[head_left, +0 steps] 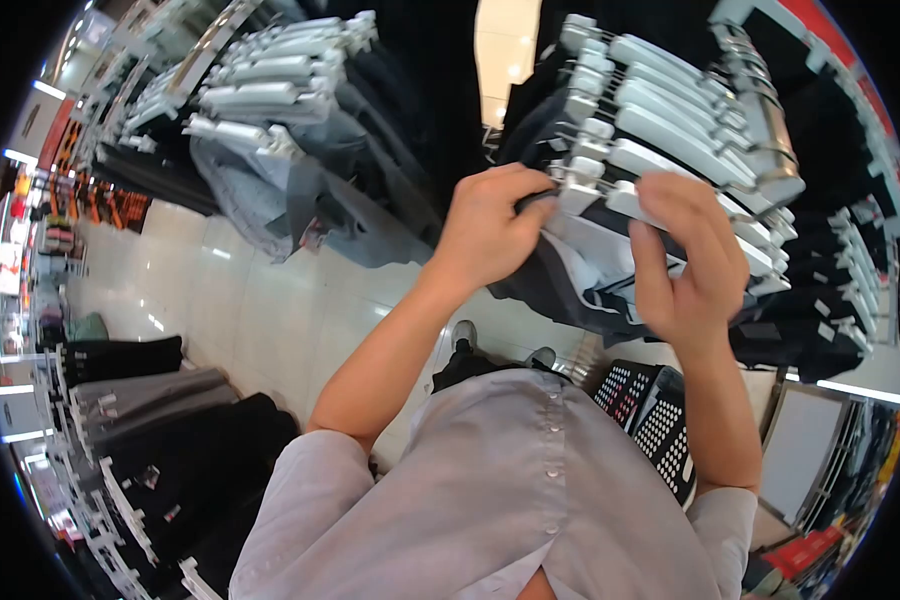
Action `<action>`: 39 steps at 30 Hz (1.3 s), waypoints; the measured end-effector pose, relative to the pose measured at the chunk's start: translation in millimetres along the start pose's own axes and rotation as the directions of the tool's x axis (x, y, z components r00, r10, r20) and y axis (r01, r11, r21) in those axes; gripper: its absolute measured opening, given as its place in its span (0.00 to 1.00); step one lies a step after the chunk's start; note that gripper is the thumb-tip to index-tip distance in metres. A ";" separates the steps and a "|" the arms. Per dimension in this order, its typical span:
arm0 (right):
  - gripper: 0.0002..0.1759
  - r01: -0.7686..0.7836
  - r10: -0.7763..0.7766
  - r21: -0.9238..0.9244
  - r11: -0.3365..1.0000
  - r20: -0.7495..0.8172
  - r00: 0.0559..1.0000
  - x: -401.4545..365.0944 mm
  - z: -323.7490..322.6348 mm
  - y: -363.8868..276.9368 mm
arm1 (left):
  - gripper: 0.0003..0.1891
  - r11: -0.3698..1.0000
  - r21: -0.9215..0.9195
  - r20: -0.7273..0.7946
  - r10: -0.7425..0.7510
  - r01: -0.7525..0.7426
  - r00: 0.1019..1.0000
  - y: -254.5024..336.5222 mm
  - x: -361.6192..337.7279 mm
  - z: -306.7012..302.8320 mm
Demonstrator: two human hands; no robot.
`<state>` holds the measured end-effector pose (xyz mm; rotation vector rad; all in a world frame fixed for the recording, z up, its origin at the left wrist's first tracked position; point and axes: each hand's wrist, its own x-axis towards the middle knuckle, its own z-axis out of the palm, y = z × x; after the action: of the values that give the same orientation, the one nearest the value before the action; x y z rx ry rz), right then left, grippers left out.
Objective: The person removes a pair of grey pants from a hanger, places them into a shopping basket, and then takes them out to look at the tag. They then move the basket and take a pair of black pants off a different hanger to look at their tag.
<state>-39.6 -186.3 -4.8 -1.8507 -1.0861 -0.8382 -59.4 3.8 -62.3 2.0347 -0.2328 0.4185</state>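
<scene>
Dark trousers (545,285) hang from white clip hangers (660,125) on a metal rail (770,130) at the upper right. My left hand (495,220) pinches the dark waistband edge of the nearest pair, beside a white hanger clip. Close to the other end of that waistband, my right hand (690,250) is raised with its thumb and fingers apart, by a white clip. Whether its fingertips touch the clip is unclear. Between the hands, a pale lining (585,245) shows inside the garment.
Grey and dark trousers (350,200) hang on another rack at the upper left. More dark garments (190,460) hang at the lower left. A black case with white dots (660,430) stands right of my torso. Glossy floor (280,310) lies between the racks.
</scene>
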 end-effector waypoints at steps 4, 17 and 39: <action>0.10 -0.123 0.137 0.097 0.988 -0.160 0.978 -52.9 -44.3 -20.2 | 0.09 0.998 0.066 -0.101 0.003 0.003 0.995 -5.0 -4.2 -1.0; 0.14 -0.208 0.316 -0.288 -0.935 -0.942 -0.114 -516.5 -303.7 -169.3 | 0.05 0.971 -0.219 0.058 0.112 -0.097 0.992 42.0 -75.5 83.3; 0.42 -0.638 -0.069 0.764 -0.096 -0.645 -0.761 -539.6 -21.8 -227.3 | 0.19 0.853 -0.411 0.835 0.493 -0.321 0.243 45.5 -258.5 171.1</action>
<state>-468.0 -333.0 -376.6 -0.8860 1.9538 -0.9630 -279.5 -171.2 -200.5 1.7877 -1.5142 -0.5440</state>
